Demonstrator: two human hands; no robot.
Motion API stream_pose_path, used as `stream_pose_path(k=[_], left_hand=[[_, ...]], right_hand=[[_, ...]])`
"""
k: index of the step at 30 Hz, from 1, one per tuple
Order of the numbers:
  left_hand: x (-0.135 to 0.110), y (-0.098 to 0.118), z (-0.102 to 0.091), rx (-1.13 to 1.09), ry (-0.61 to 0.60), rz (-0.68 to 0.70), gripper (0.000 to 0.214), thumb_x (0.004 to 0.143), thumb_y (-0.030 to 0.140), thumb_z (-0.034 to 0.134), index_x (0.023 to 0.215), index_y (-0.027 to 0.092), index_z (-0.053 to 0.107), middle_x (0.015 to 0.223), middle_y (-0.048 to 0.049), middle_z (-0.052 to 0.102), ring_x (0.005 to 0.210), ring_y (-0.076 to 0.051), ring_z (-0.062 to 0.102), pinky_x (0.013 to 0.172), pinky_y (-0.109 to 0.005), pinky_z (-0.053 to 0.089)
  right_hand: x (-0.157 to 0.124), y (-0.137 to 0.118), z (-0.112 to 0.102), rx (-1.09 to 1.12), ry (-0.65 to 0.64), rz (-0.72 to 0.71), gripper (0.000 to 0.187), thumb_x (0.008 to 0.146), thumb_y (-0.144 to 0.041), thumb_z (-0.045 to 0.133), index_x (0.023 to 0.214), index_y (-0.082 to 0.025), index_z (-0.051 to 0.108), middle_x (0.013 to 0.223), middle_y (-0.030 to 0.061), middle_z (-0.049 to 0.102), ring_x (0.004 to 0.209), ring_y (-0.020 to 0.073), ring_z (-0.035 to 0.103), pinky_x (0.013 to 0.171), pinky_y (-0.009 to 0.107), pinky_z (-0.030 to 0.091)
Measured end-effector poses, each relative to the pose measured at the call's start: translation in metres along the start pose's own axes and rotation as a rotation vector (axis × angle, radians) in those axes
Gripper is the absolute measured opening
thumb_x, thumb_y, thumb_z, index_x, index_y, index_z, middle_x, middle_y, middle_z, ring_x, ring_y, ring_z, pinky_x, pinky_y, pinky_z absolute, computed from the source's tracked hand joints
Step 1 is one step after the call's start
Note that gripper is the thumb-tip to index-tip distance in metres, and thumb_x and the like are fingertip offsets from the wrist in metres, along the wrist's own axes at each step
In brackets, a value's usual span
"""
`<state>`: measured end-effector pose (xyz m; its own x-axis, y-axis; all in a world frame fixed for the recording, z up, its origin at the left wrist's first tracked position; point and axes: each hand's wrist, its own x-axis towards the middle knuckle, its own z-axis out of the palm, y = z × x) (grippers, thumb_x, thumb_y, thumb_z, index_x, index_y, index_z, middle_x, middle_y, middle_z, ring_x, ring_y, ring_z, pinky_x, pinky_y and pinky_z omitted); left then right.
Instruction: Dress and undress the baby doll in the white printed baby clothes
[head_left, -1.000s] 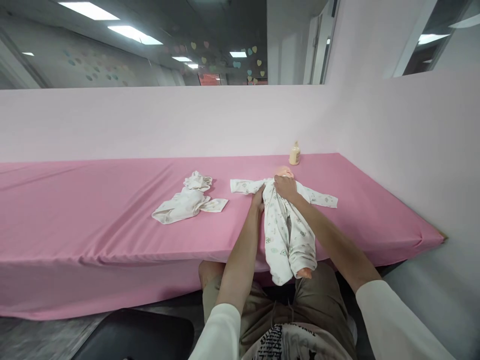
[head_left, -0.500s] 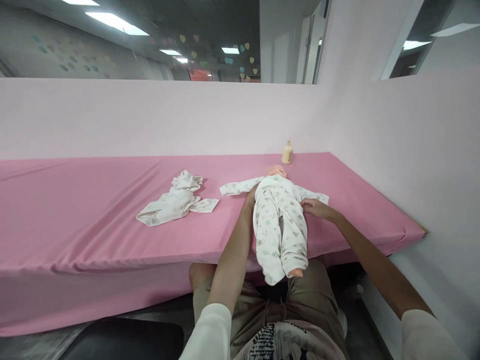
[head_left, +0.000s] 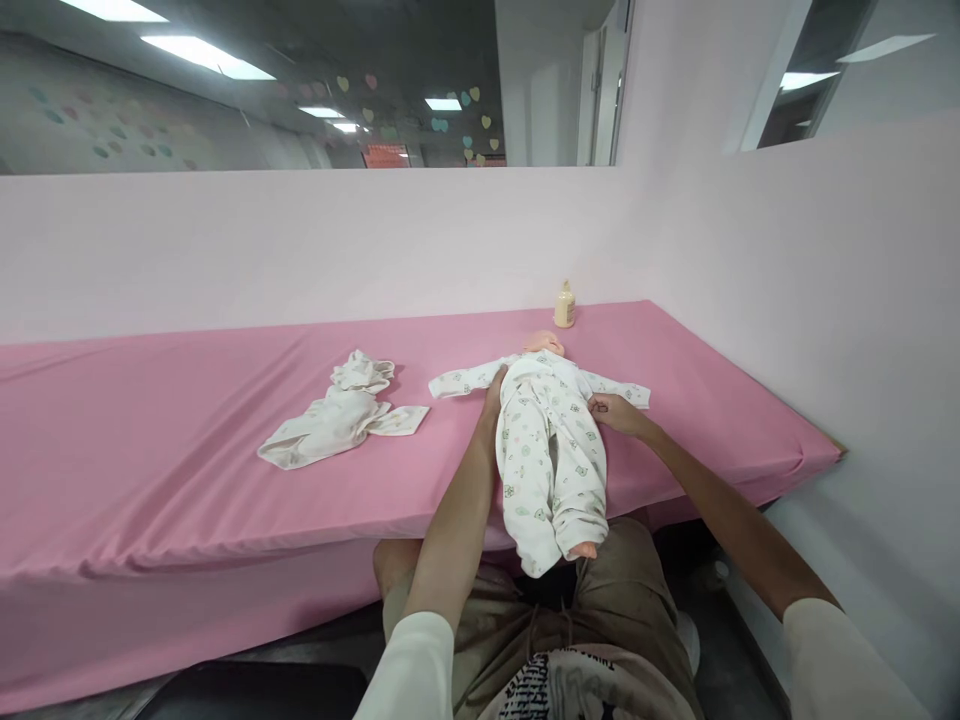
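- I see the baby doll (head_left: 545, 343), in printed pajamas (head_left: 550, 410), on the pink tablecloth (head_left: 195, 450).
- Left hand (head_left: 493, 390) at its side, fingers mostly hidden.
- Right hand (head_left: 619, 412) opposite, fingers curled.
- Whether either grips, I can't tell.

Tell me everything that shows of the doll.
The doll lies stretched out on the pink sheet, head away from the person, legs reaching past the near edge. It wears loose white clothes with small prints; they look like soft cloth. Both long sleeves spread sideways, with no doll fingers showing. One foot pokes out; the other is covered. The left hand and right hand are at its opposite sides.
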<state>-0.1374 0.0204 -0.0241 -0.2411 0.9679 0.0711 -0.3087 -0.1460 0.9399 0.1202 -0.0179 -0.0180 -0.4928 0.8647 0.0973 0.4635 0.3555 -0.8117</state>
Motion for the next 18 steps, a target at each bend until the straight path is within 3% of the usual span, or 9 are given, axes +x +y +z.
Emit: stream_pose_path(k=[4, 10, 14, 18], left_hand=[[-0.002, 0.000, -0.004, -0.039, -0.024, -0.012, 0.037, 0.093, 0.038, 0.056, 0.123, 0.015, 0.057, 0.122, -0.0100, 0.059, 0.106, -0.022, 0.060, 0.090, -0.042, 0.053], [-0.005, -0.003, -0.016, -0.092, -0.033, -0.042, 0.038, 0.093, 0.040, 0.056, 0.122, 0.015, 0.058, 0.122, -0.0102, 0.059, 0.107, -0.022, 0.060, 0.092, -0.044, 0.051], [-0.009, -0.006, -0.022, -0.121, -0.040, -0.064, 0.038, 0.094, 0.043, 0.053, 0.119, 0.016, 0.060, 0.122, -0.0103, 0.060, 0.107, -0.021, 0.059, 0.094, -0.043, 0.050], [-0.010, -0.008, -0.023, -0.145, -0.043, -0.077, 0.039, 0.094, 0.045, 0.053, 0.118, 0.015, 0.060, 0.121, -0.0105, 0.061, 0.107, -0.021, 0.059, 0.094, -0.043, 0.049]], right_hand=[[0.014, 0.002, 0.011, -0.261, 0.175, 0.015, 0.009, 0.078, -0.022, 0.047, 0.077, -0.019, 0.056, 0.072, -0.0012, 0.060, 0.067, 0.0140, 0.051, 0.062, 0.024, 0.035], [0.031, 0.002, 0.026, -0.531, 0.292, 0.102, 0.015, 0.082, -0.015, 0.041, 0.081, -0.019, 0.055, 0.077, 0.0016, 0.062, 0.069, 0.0159, 0.051, 0.060, 0.025, 0.031], [0.037, 0.000, 0.030, -0.523, 0.370, 0.136, 0.019, 0.085, -0.019, 0.037, 0.087, -0.019, 0.056, 0.081, 0.0030, 0.063, 0.071, 0.0183, 0.052, 0.061, 0.026, 0.033], [0.039, 0.001, 0.032, -0.306, 0.367, 0.086, 0.018, 0.082, -0.019, 0.040, 0.082, -0.019, 0.057, 0.080, 0.0028, 0.064, 0.074, 0.0183, 0.053, 0.068, 0.028, 0.039]])
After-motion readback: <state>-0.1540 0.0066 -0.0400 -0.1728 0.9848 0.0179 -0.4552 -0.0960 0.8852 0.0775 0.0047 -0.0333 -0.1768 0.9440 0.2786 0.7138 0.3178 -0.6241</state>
